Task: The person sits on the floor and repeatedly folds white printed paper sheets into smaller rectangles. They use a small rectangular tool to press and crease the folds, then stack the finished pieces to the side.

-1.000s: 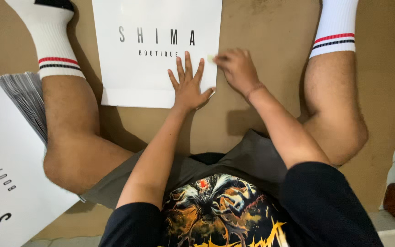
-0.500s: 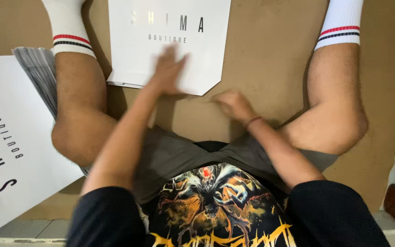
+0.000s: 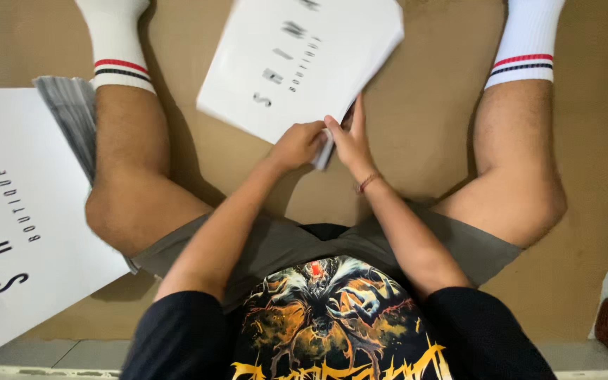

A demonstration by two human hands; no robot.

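**A:** Head view, status of both hands?

**B:** The left hand [image 3: 297, 146] and the right hand [image 3: 350, 137] meet near frame centre, slightly toward 12 o'clock. Both are closed on the near corner of a flat white paper bag [image 3: 304, 63] with dark lettering. The left hand's fingers are curled around the corner from the 9 o'clock side. The right hand's fingers [image 3: 355, 116] lie extended along the bag's edge, thumb pressed against the corner from the 3 o'clock side. The two hands touch each other at that corner.

**A:** Position of the bag?

**B:** It extends from the hands toward 12 o'clock and is rotated, with its lettering running diagonally. Its far edge is cut by the frame's top. It appears lifted and tilted off the brown cardboard sheet [image 3: 423, 141] that covers the floor, though the exact clearance cannot be determined. Its image is slightly blurred.

**A:** Surrounding items?

**B:** At 9 o'clock, a large white sheet with dark lettering [image 3: 22, 211] lies on a stack of flat grey-edged bags [image 3: 72, 112]. The person sits with legs spread: the left leg [image 3: 135, 183] at 9 to 10 o'clock, the right leg [image 3: 515, 169] at 3 o'clock. Each wears a white sock with red and black stripes [image 3: 526, 42]. At 6 o'clock are grey shorts [image 3: 283, 239] and a black printed T-shirt [image 3: 325, 317].
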